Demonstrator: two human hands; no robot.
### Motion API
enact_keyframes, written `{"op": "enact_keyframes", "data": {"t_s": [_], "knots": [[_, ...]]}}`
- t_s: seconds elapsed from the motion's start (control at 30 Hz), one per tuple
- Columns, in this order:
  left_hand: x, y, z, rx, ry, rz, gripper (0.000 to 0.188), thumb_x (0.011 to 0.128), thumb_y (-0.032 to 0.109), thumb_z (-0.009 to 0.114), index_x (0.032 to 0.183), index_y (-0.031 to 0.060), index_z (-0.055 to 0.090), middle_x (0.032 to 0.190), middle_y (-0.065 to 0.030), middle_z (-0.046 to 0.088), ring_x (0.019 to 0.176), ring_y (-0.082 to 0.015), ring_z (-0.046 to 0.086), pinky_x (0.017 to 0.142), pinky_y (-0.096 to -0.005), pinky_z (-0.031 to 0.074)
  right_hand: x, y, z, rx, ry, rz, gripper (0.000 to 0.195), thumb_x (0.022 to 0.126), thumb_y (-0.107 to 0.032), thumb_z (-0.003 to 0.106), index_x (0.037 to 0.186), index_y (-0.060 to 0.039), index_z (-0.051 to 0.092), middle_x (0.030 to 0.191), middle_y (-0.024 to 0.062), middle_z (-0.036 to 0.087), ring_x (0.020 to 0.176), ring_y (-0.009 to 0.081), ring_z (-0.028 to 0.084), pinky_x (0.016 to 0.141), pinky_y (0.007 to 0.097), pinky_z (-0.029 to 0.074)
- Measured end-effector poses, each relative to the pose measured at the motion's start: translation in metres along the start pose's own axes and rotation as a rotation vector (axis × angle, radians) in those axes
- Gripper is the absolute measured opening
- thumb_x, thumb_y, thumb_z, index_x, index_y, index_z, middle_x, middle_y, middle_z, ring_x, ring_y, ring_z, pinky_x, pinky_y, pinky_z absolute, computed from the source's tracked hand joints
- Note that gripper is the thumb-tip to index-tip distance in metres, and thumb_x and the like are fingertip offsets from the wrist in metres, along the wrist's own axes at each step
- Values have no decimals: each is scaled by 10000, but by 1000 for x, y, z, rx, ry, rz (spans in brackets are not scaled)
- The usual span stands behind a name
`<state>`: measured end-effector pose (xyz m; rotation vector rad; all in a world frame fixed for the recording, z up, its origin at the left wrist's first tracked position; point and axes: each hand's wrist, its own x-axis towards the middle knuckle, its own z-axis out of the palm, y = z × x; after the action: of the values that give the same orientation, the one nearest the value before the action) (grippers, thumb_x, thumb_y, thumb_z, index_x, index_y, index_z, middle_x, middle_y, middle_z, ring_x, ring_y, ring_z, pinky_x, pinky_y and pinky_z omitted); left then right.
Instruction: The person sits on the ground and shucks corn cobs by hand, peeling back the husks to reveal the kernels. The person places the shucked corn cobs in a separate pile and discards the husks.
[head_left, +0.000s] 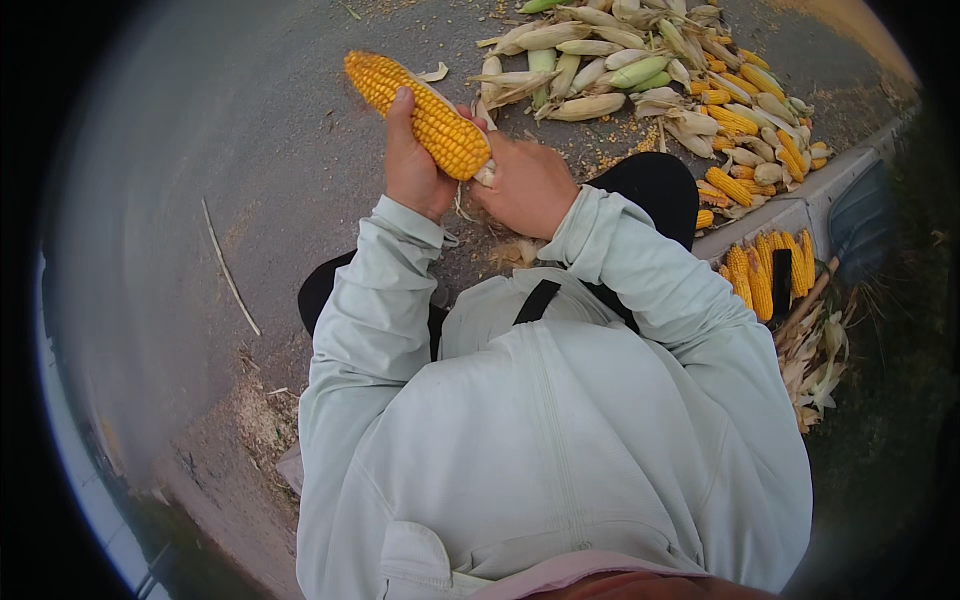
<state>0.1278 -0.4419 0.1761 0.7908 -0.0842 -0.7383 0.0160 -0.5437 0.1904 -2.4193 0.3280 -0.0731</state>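
Note:
An ear of yellow corn (431, 120) lies slanted across my left hand (415, 161), bare of husk on its upper side, with its tip pointing up and to the left. My left thumb presses on the kernels and the fingers wrap behind the ear. My right hand (525, 184) is closed at the base of the ear, around pale husk (486, 174) and probably the stalk end; its fingertips are mostly hidden. Thin husk strands hang between the two hands.
Ahead to the right lies a heap of corn in dry and green husks (589, 71), with husked ears (727, 187) beside it. Several bare ears (759, 277) rest beyond the concrete curb (787, 214), near loose husks (817, 360). A thin stalk (229, 270) lies on the pavement at left.

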Motion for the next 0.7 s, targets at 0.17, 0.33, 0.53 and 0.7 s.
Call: {"op": "enact_keyframes", "data": {"t_s": [0.17, 0.33, 0.53, 0.7], "knots": [[1, 1, -2, -8, 27, -4, 480, 957, 505, 540, 1044, 33, 554, 870, -145, 641, 799, -287, 677, 748, -395, 582, 4, 2, 1, -56, 7, -38, 432, 804, -299, 684, 1101, -2, 580, 857, 186, 705, 810, 366, 696, 733, 471, 550], [2, 26, -49, 19, -143, -473, 465, 951, 443, 598, 1124, 13, 555, 907, -147, 639, 750, -255, 676, 665, -368, 604, -1, 12, 4, -350, -216, -436, 386, 795, -254, 702, 1110, -47, 619, 768, 127, 693, 718, 325, 693, 644, 443, 549], [-12, 20, -30, -246, -118, -272, 573, 979, 454, 492, 1333, 5, 448, 1144, -215, 628, 907, -320, 706, 805, -435, 605, -4, 30, -16, 441, 32, -111, 189, 895, -107, 639, 1053, -3, 636, 858, 85, 672, 762, 170, 624, 705, 303, 486], [-11, 48, -56, -209, -135, -148, 617, 965, 497, 508, 1349, 19, 443, 1223, -241, 611, 978, -335, 687, 835, -454, 596, 25, 38, -57, 1205, 324, 112, 280, 950, -232, 643, 1114, -11, 596, 902, 29, 629, 806, 99, 592, 711, 256, 486]]}}
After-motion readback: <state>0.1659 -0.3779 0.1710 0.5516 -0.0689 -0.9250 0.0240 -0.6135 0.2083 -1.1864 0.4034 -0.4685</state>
